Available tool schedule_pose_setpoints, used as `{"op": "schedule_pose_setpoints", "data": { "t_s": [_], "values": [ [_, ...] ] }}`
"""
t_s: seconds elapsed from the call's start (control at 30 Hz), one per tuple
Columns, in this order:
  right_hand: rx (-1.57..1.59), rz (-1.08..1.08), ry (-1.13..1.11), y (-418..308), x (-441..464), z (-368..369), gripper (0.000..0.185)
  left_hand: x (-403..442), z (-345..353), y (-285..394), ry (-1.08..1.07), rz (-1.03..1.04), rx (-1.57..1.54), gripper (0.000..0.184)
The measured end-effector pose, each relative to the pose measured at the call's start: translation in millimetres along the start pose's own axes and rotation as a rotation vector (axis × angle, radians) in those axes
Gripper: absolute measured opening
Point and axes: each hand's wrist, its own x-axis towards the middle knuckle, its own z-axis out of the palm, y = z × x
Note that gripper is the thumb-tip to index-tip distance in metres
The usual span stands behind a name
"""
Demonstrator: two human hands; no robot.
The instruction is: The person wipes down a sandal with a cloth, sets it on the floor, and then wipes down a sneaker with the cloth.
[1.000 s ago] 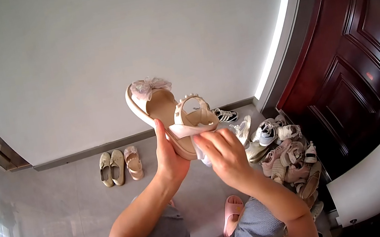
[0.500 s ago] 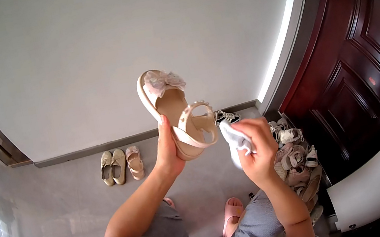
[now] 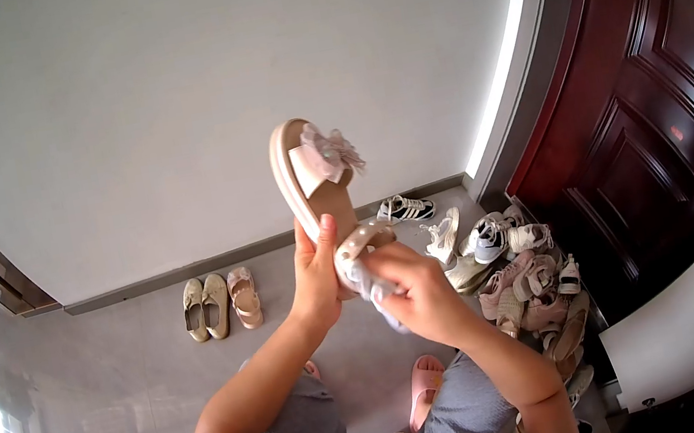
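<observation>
A beige sandal [image 3: 331, 205] with a ruffled bow on its toe strap and pearl-like beads on its ankle strap is held up in front of me, toe upward. My left hand [image 3: 317, 272] is closed around the middle of its sole, thumb along the side. At the heel end my right hand [image 3: 419, 287] grips a white cloth [image 3: 368, 284] and presses it against the strap. Part of the cloth and the heel are hidden behind the fingers.
A matching sandal [image 3: 245, 298] and a pair of beige flat shoes [image 3: 207, 308] stand on the floor at left. Many shoes [image 3: 532, 277] are heaped at right beside the dark red door [image 3: 633, 169]. A black-and-white sneaker [image 3: 405, 208] lies by the grey wall [image 3: 168, 136].
My right hand has moved left with the cloth, from beside the sandal onto its heel strap. The sandal has turned slightly and shifted a little to the right in my left hand.
</observation>
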Motion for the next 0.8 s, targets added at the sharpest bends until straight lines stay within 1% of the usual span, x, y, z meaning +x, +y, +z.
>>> {"op": "schedule_pose_setpoints", "data": {
  "t_s": [0.03, 0.07, 0.13, 0.17, 0.2, 0.27, 0.3, 0.33, 0.4, 0.43, 0.47, 0.5, 0.53, 0.57, 0.6, 0.63, 0.67, 0.7, 0.73, 0.8],
  "values": [
    [-0.208, -0.216, -0.058, 1.3, 0.5, -0.2, 0.037, 1.5, -3.3, 2.8, 0.005, -0.004, -0.011, 0.050],
    [-0.209, -0.216, -0.058, 2.7, 0.7, -0.8, 0.037, 2.5, -6.2, 5.9, 0.010, -0.008, -0.022, 0.051],
    [-0.396, -0.308, -0.126, 5.6, 1.3, -3.9, 0.043, 1.8, -6.1, 12.1, 0.013, -0.017, -0.005, 0.052],
    [-0.531, -0.343, -0.126, 5.0, 2.1, -7.1, 0.038, 2.0, -4.9, 15.0, 0.012, -0.022, -0.014, 0.052],
    [-0.530, -0.344, -0.126, 6.8, 3.1, -9.9, 0.038, 2.4, -4.9, 17.1, 0.012, -0.026, -0.023, 0.053],
    [-0.675, -0.378, -0.049, 13.4, 4.9, -15.1, 0.020, 3.5, -8.5, 19.6, 0.021, -0.041, 0.008, 0.053],
    [-0.695, -0.369, 0.005, 14.9, 5.8, -16.9, 0.026, 3.8, -9.9, 21.2, 0.019, -0.081, -0.019, 0.054],
    [-0.696, -0.366, 0.005, 13.2, 6.3, -16.0, 0.026, 3.8, -10.1, 21.9, 0.015, -0.122, -0.047, 0.055],
    [-0.481, -0.374, 0.190, 6.0, 9.0, -11.6, 0.040, 3.0, -10.8, 19.0, -0.007, -0.144, -0.034, 0.056],
    [-0.482, -0.430, 0.196, 6.6, 10.0, -10.4, 0.051, 6.1, -16.1, 13.2, -0.066, -0.216, -0.092, 0.057],
    [-0.480, -0.430, 0.196, 7.9, 12.0, -8.6, 0.051, 7.6, -19.1, 10.2, -0.124, -0.290, -0.149, 0.059],
    [-0.518, -0.445, 0.220, 10.1, 14.2, -6.6, 0.050, 6.0, -13.5, 10.1, -0.168, -0.284, -0.099, 0.070],
    [-0.560, -0.459, 0.246, 11.9, 14.8, -5.3, 0.049, 4.6, -11.8, 10.7, -0.172, -0.288, -0.098, 0.070],
    [-0.511, -0.386, 0.234, 13.5, 13.8, -4.8, 0.047, 3.9, -9.9, 11.0, -0.205, -0.306, -0.133, 0.071],
    [-0.513, -0.387, 0.238, 14.8, 12.3, -1.4, 0.047, 3.9, -8.5, 11.0, -0.238, -0.323, -0.168, 0.071],
    [-0.454, -0.428, 0.168, 15.7, 10.7, 5.1, 0.044, 5.4, -8.0, 9.0, -0.229, -0.278, -0.138, 0.074],
    [-0.393, -0.467, 0.096, 14.8, 9.4, 12.1, 0.041, 6.7, -11.6, 7.8, -0.229, -0.277, -0.136, 0.074],
    [-0.381, -0.523, 0.079, 11.6, 8.8, 18.0, 0.036, 7.5, -15.8, 7.8, -0.261, -0.267, -0.159, 0.074],
    [-0.429, -0.577, 0.043, 7.3, 8.8, 18.6, 0.029, 7.9, -18.9, 7.7, -0.295, -0.256, -0.183, 0.075],
    [-0.531, -0.618, 0.017, 12.0, 13.7, 9.2, 0.025, 5.4, -18.4, 7.5, -0.288, -0.279, -0.209, 0.074]
  ]
}}
